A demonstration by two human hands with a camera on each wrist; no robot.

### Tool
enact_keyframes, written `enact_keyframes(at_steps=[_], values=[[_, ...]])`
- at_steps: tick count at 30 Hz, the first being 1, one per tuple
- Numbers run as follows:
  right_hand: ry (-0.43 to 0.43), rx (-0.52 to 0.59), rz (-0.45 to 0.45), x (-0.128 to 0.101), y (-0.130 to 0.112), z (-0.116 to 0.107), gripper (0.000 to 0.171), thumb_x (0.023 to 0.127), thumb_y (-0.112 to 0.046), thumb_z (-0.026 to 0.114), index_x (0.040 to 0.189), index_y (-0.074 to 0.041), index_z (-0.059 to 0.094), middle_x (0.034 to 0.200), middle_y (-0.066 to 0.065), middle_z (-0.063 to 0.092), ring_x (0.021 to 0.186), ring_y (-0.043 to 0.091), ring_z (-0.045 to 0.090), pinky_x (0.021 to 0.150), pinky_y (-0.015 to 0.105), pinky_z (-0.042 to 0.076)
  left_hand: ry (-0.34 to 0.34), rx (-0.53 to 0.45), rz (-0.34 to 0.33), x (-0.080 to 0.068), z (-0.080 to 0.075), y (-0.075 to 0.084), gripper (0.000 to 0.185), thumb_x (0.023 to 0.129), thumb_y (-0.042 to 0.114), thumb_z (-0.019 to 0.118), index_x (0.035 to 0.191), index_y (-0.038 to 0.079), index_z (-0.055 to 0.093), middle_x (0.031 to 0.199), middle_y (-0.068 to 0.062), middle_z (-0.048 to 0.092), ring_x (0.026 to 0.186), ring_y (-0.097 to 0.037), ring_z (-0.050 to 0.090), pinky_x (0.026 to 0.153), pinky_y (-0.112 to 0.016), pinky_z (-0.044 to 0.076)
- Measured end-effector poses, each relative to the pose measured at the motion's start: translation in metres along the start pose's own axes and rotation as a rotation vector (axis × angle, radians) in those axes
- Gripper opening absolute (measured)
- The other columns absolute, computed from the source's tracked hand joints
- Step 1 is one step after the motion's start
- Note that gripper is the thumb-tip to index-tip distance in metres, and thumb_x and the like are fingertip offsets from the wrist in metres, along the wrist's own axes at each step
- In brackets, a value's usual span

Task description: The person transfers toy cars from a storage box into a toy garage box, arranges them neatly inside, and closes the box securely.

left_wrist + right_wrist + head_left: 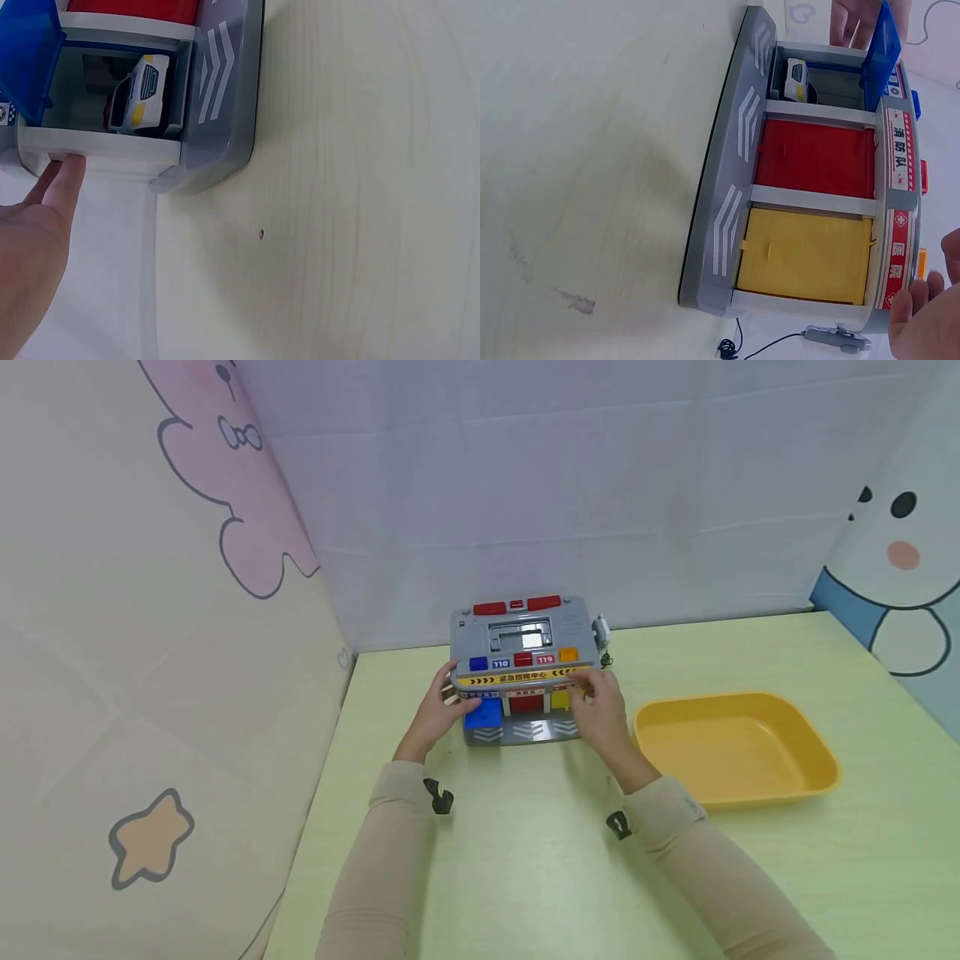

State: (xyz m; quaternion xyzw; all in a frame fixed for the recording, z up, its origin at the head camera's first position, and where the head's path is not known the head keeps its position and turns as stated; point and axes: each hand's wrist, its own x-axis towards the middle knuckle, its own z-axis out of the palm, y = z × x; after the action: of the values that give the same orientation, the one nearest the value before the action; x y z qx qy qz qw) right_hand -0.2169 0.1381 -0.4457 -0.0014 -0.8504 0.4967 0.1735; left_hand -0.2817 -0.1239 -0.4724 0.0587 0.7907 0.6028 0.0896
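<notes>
A grey toy emergency station [468, 639] with three coloured garage doors stands at the back of the table. Its blue door [883, 56] is swung up, and a white toy car [148, 90] sits in that bay. Beside it, the red door [817, 157] and the yellow door [802, 251] are down. My left hand [438, 714] is at the station's left front corner, straight fingers touching the outer side wall, thumb near the blue door. At the right front edge of the roof is my right hand [603, 710], fingertips beside the red hospital label.
A yellow plastic tray [731, 752] lies on the table to the right of my right hand. A small grey handset [836, 339] with a dark cord hangs at the station's right side. Cloth walls [570, 485] rise behind and beside the table.
</notes>
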Motion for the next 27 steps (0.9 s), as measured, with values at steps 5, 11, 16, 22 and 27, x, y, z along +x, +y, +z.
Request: enact_keyframes(at_steps=[5,11,16,22,27], values=[[0.028,0.027,0.065,0.007,0.002,-0.002,0.031,0.089,-0.011,0.053,0.119,-0.006,0.052,0.106,0.012,0.038,0.097,0.027,0.044,0.086,0.039,0.039,-0.01,0.011,0.028,0.0,0.002,-0.001,0.08,0.075,0.03,0.074,0.135,0.047,0.024,0.138,0.0,0.031,0.123,-0.024,0.034,0.095,-0.041,0.034],[0.047,0.04,0.113,0.013,0.005,-0.004,0.035,0.09,-0.013,0.052,0.124,-0.008,0.049,0.113,0.013,0.033,0.099,0.026,0.039,0.084,0.036,0.037,-0.027,0.015,0.047,0.0,0.003,-0.004,0.083,0.077,0.023,0.073,0.138,0.044,0.02,0.14,-0.002,0.028,0.125,-0.025,0.031,0.097,-0.039,0.032],[0.058,0.05,0.141,0.017,0.006,-0.006,0.039,0.089,-0.013,0.051,0.127,-0.007,0.046,0.115,0.014,0.03,0.104,0.028,0.036,0.086,0.036,0.037,-0.006,0.057,0.063,0.0,0.004,-0.005,0.085,0.076,0.02,0.074,0.138,0.042,0.02,0.137,-0.002,0.032,0.124,-0.025,0.033,0.097,-0.034,0.033],[0.039,0.055,0.171,0.021,0.008,-0.007,0.043,0.09,-0.015,0.049,0.132,-0.008,0.043,0.12,0.014,0.026,0.109,0.029,0.033,0.086,0.036,0.037,0.017,0.077,0.101,0.001,0.008,-0.006,0.087,0.076,0.01,0.073,0.139,0.039,0.021,0.133,-0.003,0.037,0.122,-0.025,0.036,0.096,-0.036,0.035],[0.035,0.057,0.184,0.024,0.009,-0.008,0.043,0.09,-0.015,0.051,0.132,-0.008,0.043,0.121,0.015,0.025,0.109,0.029,0.033,0.087,0.037,0.036,0.045,0.114,0.108,0.002,0.01,-0.008,0.087,0.075,0.01,0.074,0.138,0.039,0.021,0.133,0.001,0.038,0.122,-0.021,0.036,0.095,-0.036,0.036]])
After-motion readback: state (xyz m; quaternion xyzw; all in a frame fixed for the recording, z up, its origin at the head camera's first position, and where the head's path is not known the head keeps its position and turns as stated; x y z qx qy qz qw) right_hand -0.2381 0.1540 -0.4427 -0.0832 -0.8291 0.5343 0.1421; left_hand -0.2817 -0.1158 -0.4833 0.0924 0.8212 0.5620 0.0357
